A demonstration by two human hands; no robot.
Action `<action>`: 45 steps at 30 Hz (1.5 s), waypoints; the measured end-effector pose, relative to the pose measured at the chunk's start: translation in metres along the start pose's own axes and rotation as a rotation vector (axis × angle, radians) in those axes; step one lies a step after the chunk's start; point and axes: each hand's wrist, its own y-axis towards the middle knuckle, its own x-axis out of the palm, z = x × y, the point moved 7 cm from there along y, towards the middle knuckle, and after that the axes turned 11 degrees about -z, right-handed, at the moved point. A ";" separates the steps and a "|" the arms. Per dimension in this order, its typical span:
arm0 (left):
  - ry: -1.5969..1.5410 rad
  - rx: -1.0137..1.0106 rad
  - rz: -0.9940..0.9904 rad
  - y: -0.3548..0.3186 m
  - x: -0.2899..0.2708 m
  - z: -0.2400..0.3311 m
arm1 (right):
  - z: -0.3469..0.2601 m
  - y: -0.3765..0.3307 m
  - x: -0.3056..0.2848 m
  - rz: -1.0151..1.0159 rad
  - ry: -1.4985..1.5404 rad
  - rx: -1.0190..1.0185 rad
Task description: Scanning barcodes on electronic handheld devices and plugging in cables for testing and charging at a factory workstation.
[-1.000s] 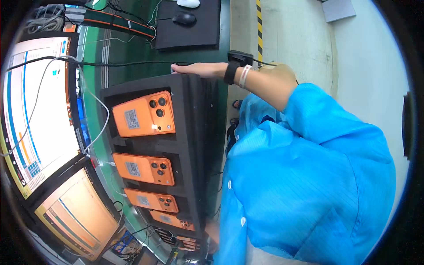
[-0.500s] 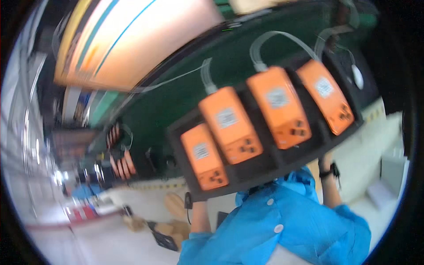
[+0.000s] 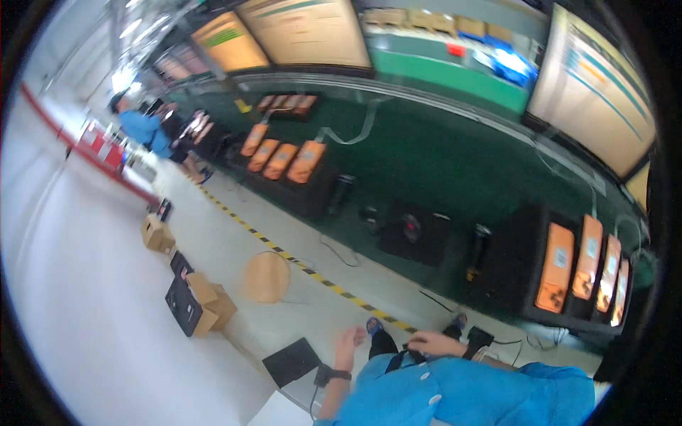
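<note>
From the head view, your left hand [image 3: 349,342] hangs loose and empty, fingers relaxed open. Your right hand [image 3: 431,344] rests on a dark strap [image 3: 393,361] at your chest, grip unclear; orange devices [image 3: 555,268] stand upright, far right.

Orange phones [image 3: 284,157] sat in black trays [image 3: 534,284] along a green bench [image 3: 440,167] under large screens [image 3: 595,85], while cardboard boxes [image 3: 158,233], a round stool [image 3: 267,277] and a distant person in blue [image 3: 144,129] occupied the pale floor [image 3: 92,284].
</note>
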 end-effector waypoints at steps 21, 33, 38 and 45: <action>0.428 0.256 0.212 0.124 -0.277 0.230 | -0.361 0.323 -0.304 1.245 -0.327 -0.493; 0.680 0.489 -0.144 0.324 -0.198 0.487 | -0.328 0.384 -0.442 1.331 0.037 -0.010; 1.159 0.870 -0.313 0.396 -0.144 0.545 | -0.400 0.348 -0.373 1.423 0.147 -0.419; 1.819 0.998 -0.497 0.466 -0.100 0.571 | -0.396 0.367 -0.342 1.628 0.072 -0.015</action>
